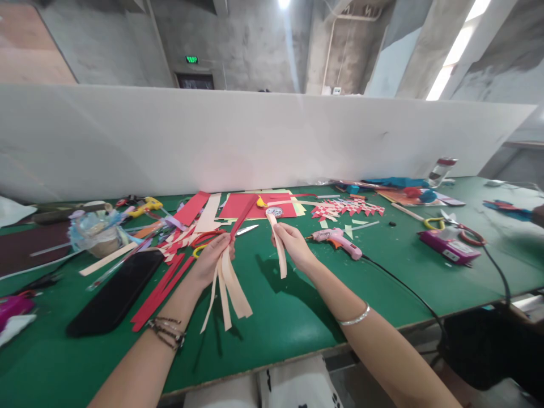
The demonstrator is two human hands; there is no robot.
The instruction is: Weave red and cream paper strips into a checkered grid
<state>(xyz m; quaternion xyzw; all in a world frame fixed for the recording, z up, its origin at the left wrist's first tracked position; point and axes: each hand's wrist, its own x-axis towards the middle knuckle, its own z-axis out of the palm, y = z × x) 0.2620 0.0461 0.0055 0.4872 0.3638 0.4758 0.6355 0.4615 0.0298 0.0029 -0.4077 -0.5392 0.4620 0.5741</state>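
My left hand [216, 255] is closed around several paper strips. Cream strips [232, 286] hang down from it, and a red strip [245, 214] sticks up out of its top. In my right hand [293, 245] a single cream paper strip [280, 255] is pinched, its lower end hanging free. Both hands are raised over the green table, a little apart. Just behind my left hand lie scissors [208, 238] with red and yellow handles, partly hidden by it. Beyond the hands are red paper sheets [238, 205] and a round patterned piece [274, 212].
A pink glue gun [340, 241] lies to the right, its cable running off the table edge. Woven red-and-cream paper [348, 208] rests behind it. Farther right are a purple box [449, 247] and scissors [453, 220]. A black case [117, 292] and red strips [164, 292] lie left.
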